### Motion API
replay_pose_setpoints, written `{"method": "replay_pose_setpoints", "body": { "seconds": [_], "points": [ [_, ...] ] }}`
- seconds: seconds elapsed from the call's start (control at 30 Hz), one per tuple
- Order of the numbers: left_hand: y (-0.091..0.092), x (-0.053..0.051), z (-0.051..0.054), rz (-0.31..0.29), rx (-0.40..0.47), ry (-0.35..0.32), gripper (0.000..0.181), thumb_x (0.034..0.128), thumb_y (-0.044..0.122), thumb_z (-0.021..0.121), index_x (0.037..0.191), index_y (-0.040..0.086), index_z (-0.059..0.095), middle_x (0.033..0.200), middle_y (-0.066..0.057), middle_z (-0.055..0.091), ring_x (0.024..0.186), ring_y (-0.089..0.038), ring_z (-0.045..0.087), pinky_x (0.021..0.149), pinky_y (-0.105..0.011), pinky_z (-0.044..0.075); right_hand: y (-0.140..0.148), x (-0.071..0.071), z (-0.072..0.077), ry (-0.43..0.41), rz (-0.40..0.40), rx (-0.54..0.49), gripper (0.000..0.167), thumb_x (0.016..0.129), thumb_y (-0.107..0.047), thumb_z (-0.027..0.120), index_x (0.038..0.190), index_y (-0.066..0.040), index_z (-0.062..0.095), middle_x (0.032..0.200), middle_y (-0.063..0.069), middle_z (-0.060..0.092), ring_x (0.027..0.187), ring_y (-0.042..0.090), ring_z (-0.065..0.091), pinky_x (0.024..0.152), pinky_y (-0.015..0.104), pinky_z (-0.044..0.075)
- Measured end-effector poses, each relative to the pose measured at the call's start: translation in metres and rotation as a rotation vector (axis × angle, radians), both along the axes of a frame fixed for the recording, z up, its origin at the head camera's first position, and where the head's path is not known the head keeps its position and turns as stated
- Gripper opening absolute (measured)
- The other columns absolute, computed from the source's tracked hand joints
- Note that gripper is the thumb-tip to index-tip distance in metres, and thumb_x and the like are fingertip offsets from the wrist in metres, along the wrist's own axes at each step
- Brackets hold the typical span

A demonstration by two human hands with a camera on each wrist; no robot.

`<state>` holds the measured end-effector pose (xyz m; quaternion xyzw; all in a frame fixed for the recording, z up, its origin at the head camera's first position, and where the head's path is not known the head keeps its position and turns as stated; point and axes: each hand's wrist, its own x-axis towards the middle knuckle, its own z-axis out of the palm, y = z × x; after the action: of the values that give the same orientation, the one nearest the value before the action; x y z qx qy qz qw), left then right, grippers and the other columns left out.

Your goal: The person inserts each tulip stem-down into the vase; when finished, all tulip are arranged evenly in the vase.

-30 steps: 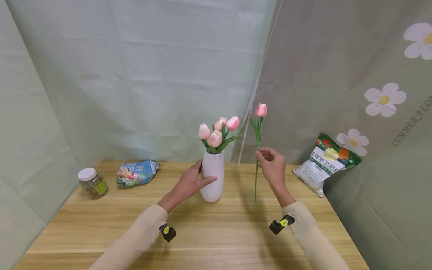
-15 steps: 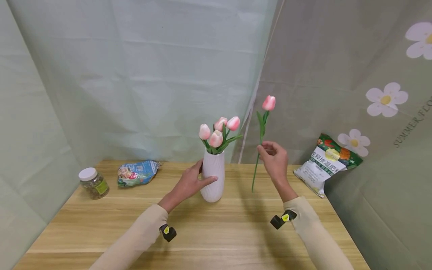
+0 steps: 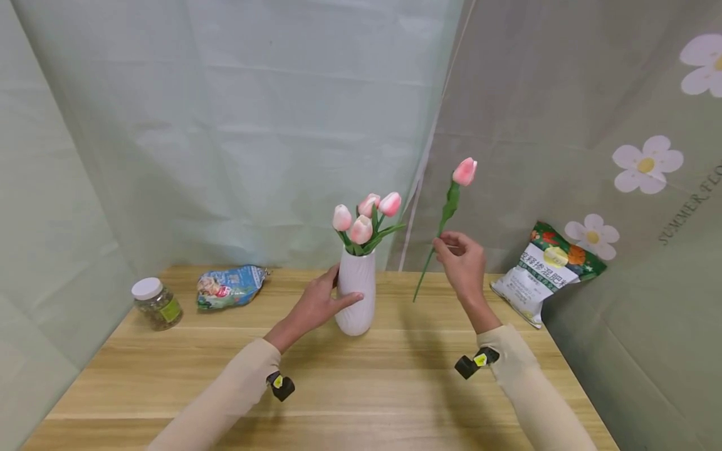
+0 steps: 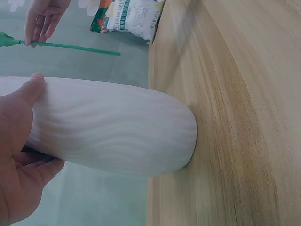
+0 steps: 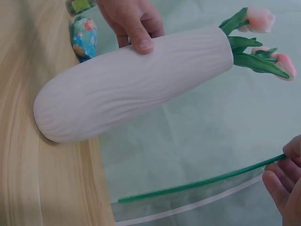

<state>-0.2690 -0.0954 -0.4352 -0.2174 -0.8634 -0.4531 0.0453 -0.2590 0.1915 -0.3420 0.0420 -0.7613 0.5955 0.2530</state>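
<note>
A white ribbed vase (image 3: 358, 294) stands upright on the wooden table, with several pink tulips (image 3: 361, 230) and green leaves rising from its mouth. My left hand (image 3: 318, 305) grips the vase from its left side, thumb across the front; the left wrist view shows the fingers (image 4: 43, 170) curling behind it. To the right of the vase, my right hand (image 3: 462, 263) pinches a single pink tulip (image 3: 465, 171) by its green stem. This flower leans to the right, and its stem end (image 5: 141, 197) hangs above the table, apart from the vase.
At the left of the table (image 3: 338, 388) stands a jar (image 3: 158, 305) with a white lid. A blue packet (image 3: 230, 288) lies next to it. A green and white bag (image 3: 544, 272) leans against the cloth wall at the right.
The right hand has risen and shifted slightly right with the single tulip. Its bloom has tilted to the right while the stem's lower end swung up and left. The left hand stays on the vase.
</note>
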Motion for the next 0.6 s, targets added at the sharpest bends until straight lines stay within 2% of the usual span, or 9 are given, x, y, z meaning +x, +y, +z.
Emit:
{"method": "replay_pose_setpoints", "body": {
  "seconds": [0.17,0.4,0.6],
  "points": [
    [0.0,0.0,-0.001,0.0,-0.001,0.001,0.089,0.0898,0.053,0.075,0.155,0.006,0.038,0.144,-0.015,0.056,0.129,-0.028,0.059,0.103,-0.05,0.052,0.011,-0.019,-0.016,0.069,0.022,-0.051,0.026,0.094,-0.011,0.075,0.11,0.01,0.071,0.096,0.015,0.074,0.078,0.006,0.071,0.068,0.024,0.061],
    [0.0,-0.002,-0.002,0.001,-0.014,0.007,0.09,0.0893,0.056,0.074,0.155,0.005,0.038,0.144,-0.015,0.057,0.129,-0.028,0.06,0.102,-0.048,0.054,0.015,-0.014,0.0,0.147,0.029,-0.095,0.028,0.095,-0.01,0.074,0.11,0.014,0.069,0.087,-0.003,0.073,0.076,0.006,0.071,0.066,0.024,0.061],
    [-0.001,0.0,-0.002,0.0,-0.008,0.015,0.09,0.0895,0.055,0.074,0.155,0.005,0.037,0.145,-0.015,0.056,0.129,-0.028,0.06,0.102,-0.048,0.053,0.016,-0.011,0.014,0.199,0.038,-0.123,0.029,0.095,-0.009,0.073,0.11,0.015,0.068,0.086,-0.006,0.072,0.076,0.007,0.072,0.067,0.025,0.061]
  ]
}}
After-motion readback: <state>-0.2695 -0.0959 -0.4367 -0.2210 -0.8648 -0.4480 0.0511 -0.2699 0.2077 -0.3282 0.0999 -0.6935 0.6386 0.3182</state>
